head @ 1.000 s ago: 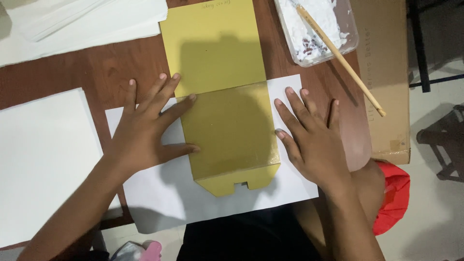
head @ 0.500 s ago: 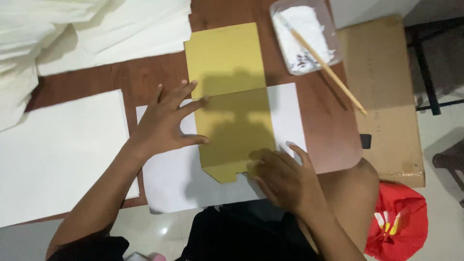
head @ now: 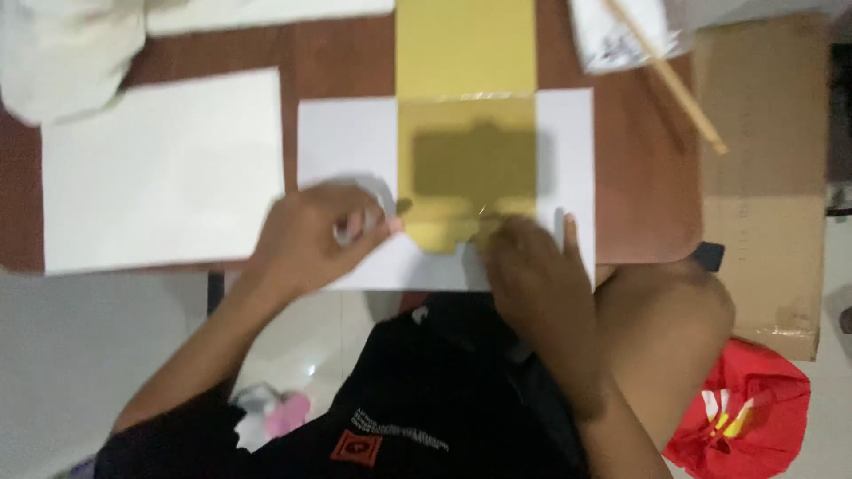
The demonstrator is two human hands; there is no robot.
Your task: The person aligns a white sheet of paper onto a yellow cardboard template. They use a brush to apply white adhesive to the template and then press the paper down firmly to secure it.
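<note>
Hands (head: 324, 235) (head: 532, 266) lie knuckles-up, blurred fingertips pinching gold card's (head: 466, 168) near edge; grip unclear

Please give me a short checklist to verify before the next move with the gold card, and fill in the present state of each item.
1. Both hands at the near edge of the gold card: ok. The left hand and the right hand both meet its bottom flap.
2. Gold card lies over the white sheet: ok, its lower panel is on it.
3. Card square to the sheet: ok, the edges look parallel.
4. Fingers gripping or only pressing: cannot tell, the hands are blurred.
5. Wooden stick away from the work: ok, it lies far right on the table.
6. Large white paper apart from the sheet: ok, a brown strip of table shows between.
</note>
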